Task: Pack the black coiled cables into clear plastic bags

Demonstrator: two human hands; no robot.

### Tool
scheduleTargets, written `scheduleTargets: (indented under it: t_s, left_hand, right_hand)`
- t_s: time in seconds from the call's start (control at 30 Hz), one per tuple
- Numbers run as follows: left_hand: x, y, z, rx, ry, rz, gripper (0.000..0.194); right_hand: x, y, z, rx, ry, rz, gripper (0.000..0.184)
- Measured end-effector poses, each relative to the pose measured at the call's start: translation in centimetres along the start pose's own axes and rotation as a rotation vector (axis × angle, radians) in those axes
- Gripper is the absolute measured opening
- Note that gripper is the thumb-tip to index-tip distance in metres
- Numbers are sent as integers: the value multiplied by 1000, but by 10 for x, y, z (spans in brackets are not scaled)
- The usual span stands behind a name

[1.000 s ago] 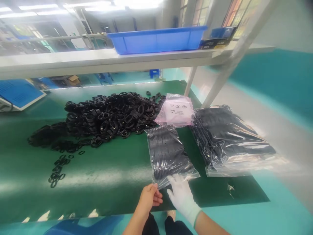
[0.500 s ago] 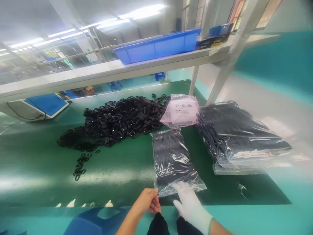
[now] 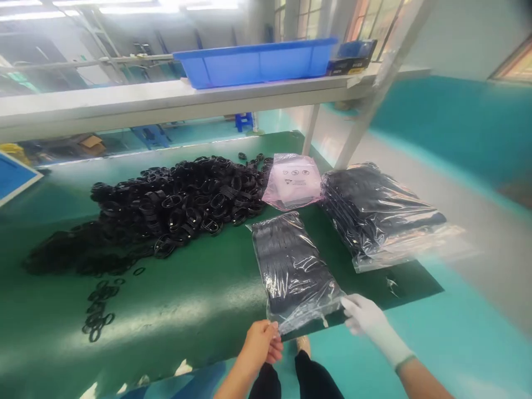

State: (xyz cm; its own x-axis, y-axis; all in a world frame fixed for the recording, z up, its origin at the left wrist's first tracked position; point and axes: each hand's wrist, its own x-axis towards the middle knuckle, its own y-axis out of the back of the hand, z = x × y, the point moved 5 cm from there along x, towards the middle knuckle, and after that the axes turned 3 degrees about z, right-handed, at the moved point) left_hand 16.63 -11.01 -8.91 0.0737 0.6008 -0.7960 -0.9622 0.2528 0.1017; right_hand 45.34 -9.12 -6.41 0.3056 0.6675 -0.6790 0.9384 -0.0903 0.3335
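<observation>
A clear plastic bag (image 3: 291,266) packed with black ring-like pieces lies on the green table at its front edge. My bare left hand (image 3: 262,341) pinches the bag's near left corner between thumb and fingers. At the near right corner, my right hand (image 3: 366,318), in a white glove, has its thumb and fingers closed on the bag's edge. The bag's open or sealed state at this near edge cannot be made out.
Behind the bag lie a pink printed plastic bag (image 3: 293,182) and a large heap of black rings (image 3: 187,199). Several filled bags (image 3: 378,213) are stacked to the right. Loose rings (image 3: 100,307) lie left. A shelf (image 3: 137,111) above carries a blue bin (image 3: 257,64).
My right hand has moved from lying flat over the bag's near edge to gripping its right corner. The left hand keeps its pinch. The view has turned to the right.
</observation>
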Motion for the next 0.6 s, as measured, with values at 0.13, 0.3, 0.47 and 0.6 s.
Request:
scheduleTargets:
  t_s: [0.13,0.3,0.47,0.6]
  left_hand:
    - [5,5,4,-12,-55,-7,52]
    - [3,15,12,-39,-89,-10,49]
    - [1,17,13,-56,-106,24,47]
    - [-1,20,12,-47,-116,69,47]
  right_hand:
    - [12,-16,1,250,-94,-97,21]
    - [6,-12,-4,362,-63,-81,22]
    - [12,-9,-9,416,-53,-104,20]
    - [19,-9,-10,455,-53,-125,16]
